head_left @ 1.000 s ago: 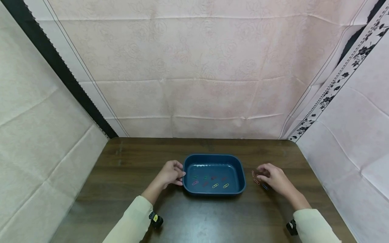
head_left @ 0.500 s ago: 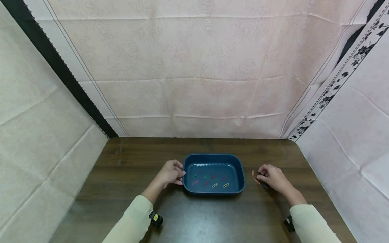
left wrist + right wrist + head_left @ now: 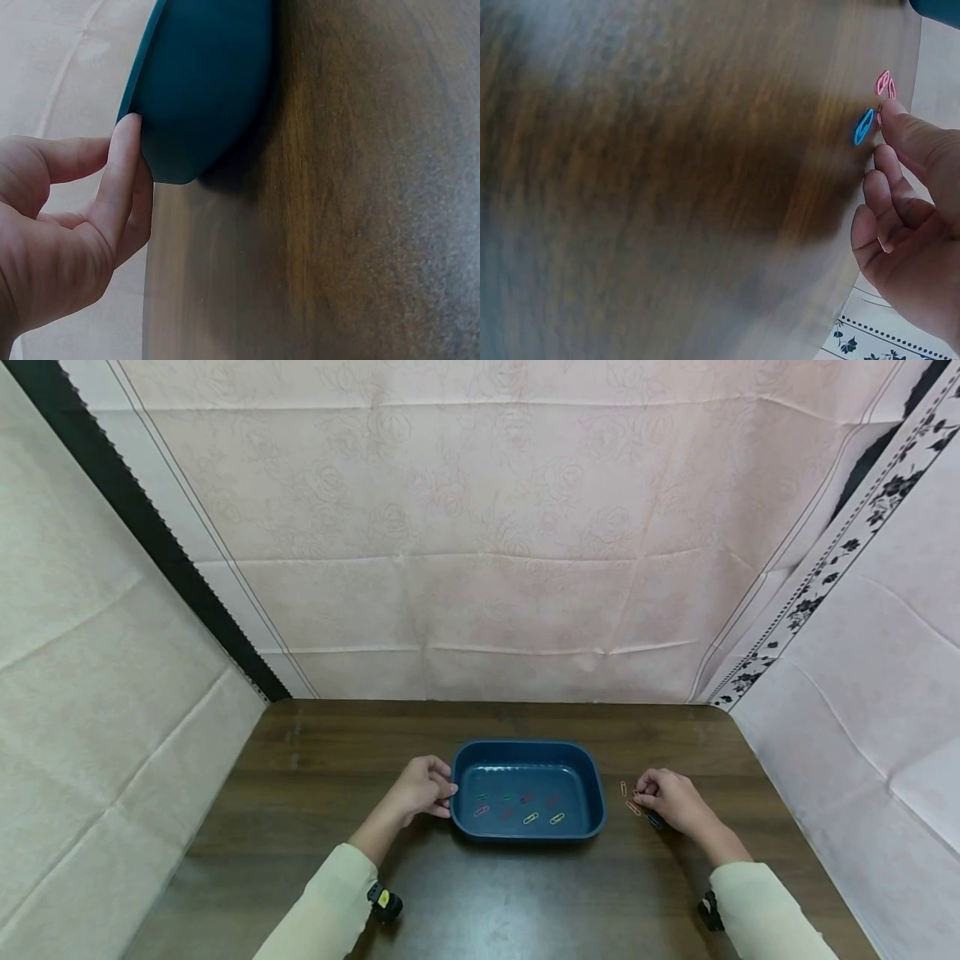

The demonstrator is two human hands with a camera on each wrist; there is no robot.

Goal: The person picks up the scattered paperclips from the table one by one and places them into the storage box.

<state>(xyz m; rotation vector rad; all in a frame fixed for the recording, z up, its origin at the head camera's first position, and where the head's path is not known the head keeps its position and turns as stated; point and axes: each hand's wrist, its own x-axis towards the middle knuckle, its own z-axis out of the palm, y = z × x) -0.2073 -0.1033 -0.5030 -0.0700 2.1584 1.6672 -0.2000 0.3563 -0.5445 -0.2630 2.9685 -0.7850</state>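
Note:
A blue rectangular tray (image 3: pixel 525 838) sits on the wooden table, with several paper clips on its floor, among them yellow (image 3: pixel 531 818), green (image 3: pixel 482 797) and pink (image 3: pixel 481 811) ones. At its left side my left hand (image 3: pixel 420 787) pinches the rim; the left wrist view shows a fingertip against the outer wall. Right of the tray, my right hand (image 3: pixel 675 799) is low over the table, thumb and forefinger pinching a pink paper clip (image 3: pixel 880 118), mostly hidden by the thumb. Two pink clips (image 3: pixel 883 82) and a blue paper clip (image 3: pixel 863 127) lie beside those fingertips.
The brown table (image 3: pixel 337 743) ends at a pale cloth backdrop (image 3: pixel 487 610), with more cloth hanging on both sides. Bare wood lies between the tray and the right-hand clips. Each wrist wears a small black camera (image 3: pixel 385 903).
My right hand's thumb and forefinger have come together at the pink clip, and its forearm has shifted slightly left. The left hand and the tray stay in place.

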